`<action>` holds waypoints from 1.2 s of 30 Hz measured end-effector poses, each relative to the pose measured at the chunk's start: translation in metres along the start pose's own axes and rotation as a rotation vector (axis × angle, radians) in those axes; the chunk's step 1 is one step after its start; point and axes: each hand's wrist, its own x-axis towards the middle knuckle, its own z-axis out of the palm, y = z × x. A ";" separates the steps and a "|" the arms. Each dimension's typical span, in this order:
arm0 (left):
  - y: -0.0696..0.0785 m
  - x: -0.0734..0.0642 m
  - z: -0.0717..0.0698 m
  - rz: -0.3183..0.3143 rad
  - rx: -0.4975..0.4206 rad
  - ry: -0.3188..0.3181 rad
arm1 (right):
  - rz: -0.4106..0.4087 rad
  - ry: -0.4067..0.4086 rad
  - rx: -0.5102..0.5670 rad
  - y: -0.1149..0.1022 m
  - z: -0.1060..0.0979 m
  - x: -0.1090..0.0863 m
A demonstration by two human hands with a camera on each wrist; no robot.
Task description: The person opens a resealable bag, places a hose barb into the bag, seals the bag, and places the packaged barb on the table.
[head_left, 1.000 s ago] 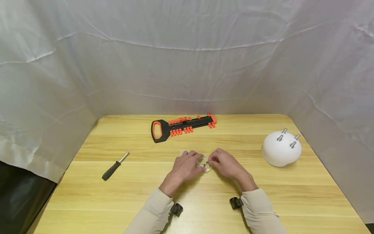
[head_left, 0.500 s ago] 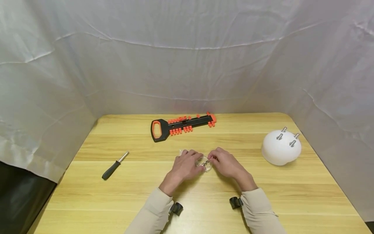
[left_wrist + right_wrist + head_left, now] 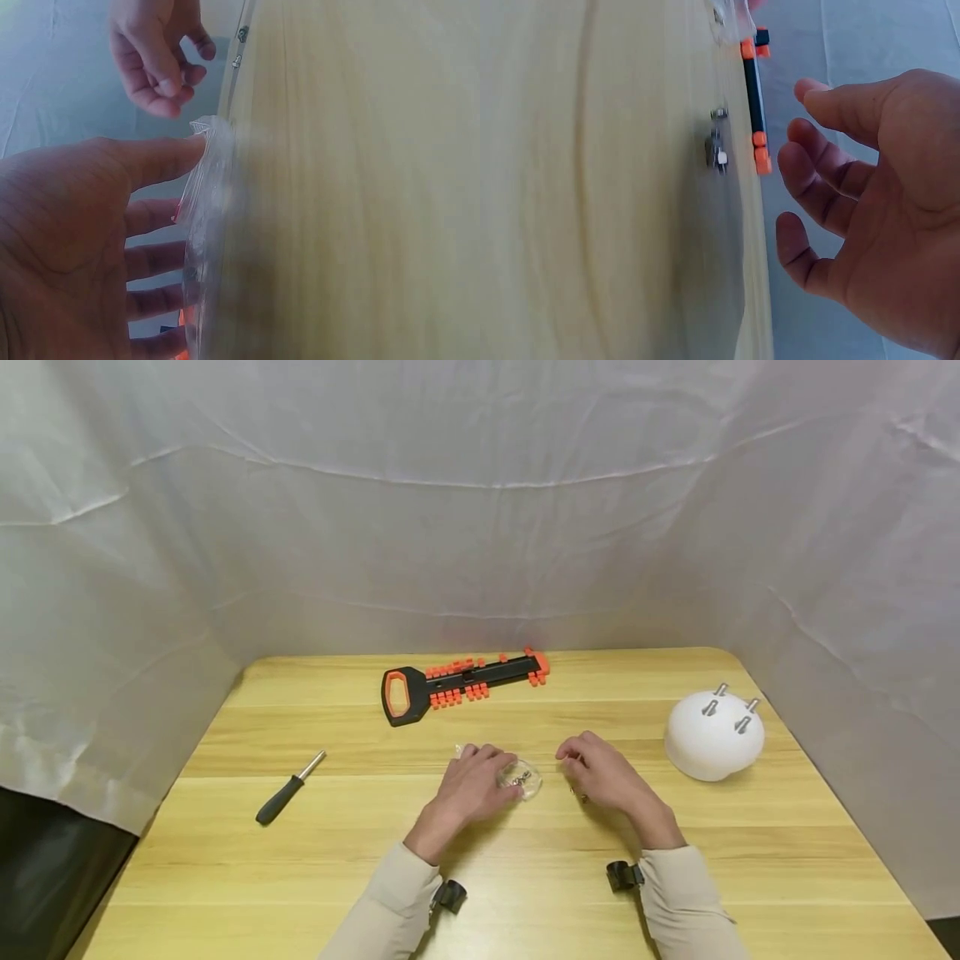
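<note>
My left hand [image 3: 474, 783] rests on a small clear plastic bag [image 3: 534, 787] lying on the table. In the left wrist view its thumb and fairly straight fingers press along the bag [image 3: 208, 187]. Small metal fasteners [image 3: 520, 780] show through the plastic. To the right of the bag, my right hand [image 3: 606, 773] hovers over the table, its fingers loosely bent and nothing visible between them. Beneath it lie a few loose metal fasteners [image 3: 718, 156], seen close by in the right wrist view; their exact kind is too blurred to tell.
A screwdriver [image 3: 281, 797] with a dark handle lies at the left. Near the back edge is a long black-and-orange tool-like piece [image 3: 465, 681] with orange clips along both sides. A white rounded body [image 3: 712, 747] with metal prongs on top stands at the right. Pale sheeting surrounds the table [image 3: 300, 893].
My right hand has moved away from the bag to the right, and loose fasteners now show on the table below it. The left hand has stayed on the bag.
</note>
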 end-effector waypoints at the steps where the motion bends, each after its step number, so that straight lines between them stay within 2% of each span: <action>1: 0.000 0.000 0.000 0.002 -0.002 0.001 | 0.006 -0.002 -0.002 0.002 -0.001 -0.001; 10: -0.002 -0.001 -0.002 0.028 0.007 0.003 | 0.034 -0.034 0.005 0.011 -0.005 -0.006; 17: -0.003 -0.003 -0.003 0.023 0.010 0.003 | 0.026 -0.105 -0.022 0.014 -0.001 -0.009; 28: -0.001 -0.001 -0.002 0.030 0.017 -0.004 | 0.005 -0.095 -0.123 0.013 0.000 -0.014; 30: -0.001 -0.001 -0.001 0.028 0.014 -0.004 | 0.018 -0.091 -0.119 0.012 0.000 -0.014; 36: -0.002 -0.001 -0.002 0.025 0.006 0.005 | -0.013 -0.081 -0.122 0.012 0.002 -0.012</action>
